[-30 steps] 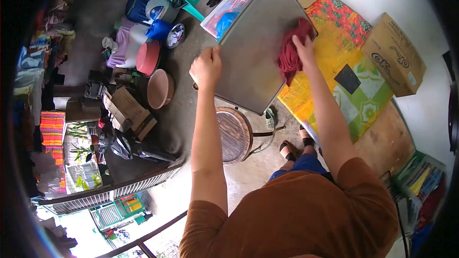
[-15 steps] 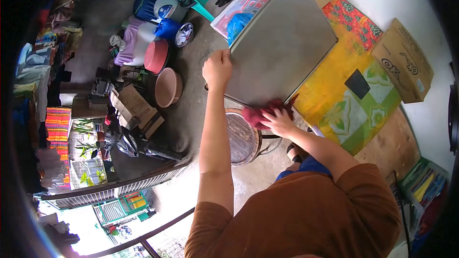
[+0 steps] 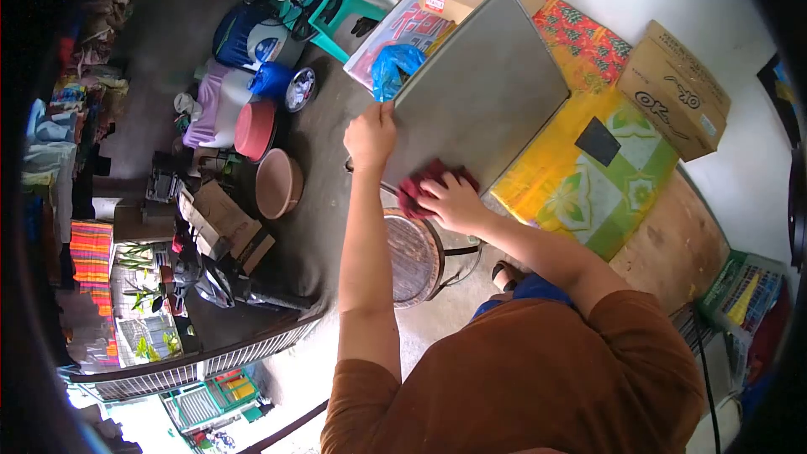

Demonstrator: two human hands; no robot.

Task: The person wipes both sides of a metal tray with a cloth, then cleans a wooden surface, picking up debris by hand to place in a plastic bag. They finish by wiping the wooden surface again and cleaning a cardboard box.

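Observation:
A large flat grey panel (image 3: 487,88) with a thin edge is held up at an angle in front of me. My left hand (image 3: 371,136) grips its left edge, fingers closed around it. Against the panel's lower part, my right hand (image 3: 454,203) presses a dark red cloth (image 3: 427,187), with its fingers bent over the fabric. Below the panel stands a round wooden stool (image 3: 412,257) on dark metal legs.
At right are a yellow and green patterned cover (image 3: 580,193) and a cardboard box (image 3: 675,92). Pink basins (image 3: 278,183), a blue container (image 3: 271,80) and a green chair (image 3: 336,0) stand at left and back. A blue plastic bag (image 3: 393,67) lies behind the panel.
My right hand and the cloth have moved left along the panel's lower edge and up onto its surface. The whole view has shifted slightly.

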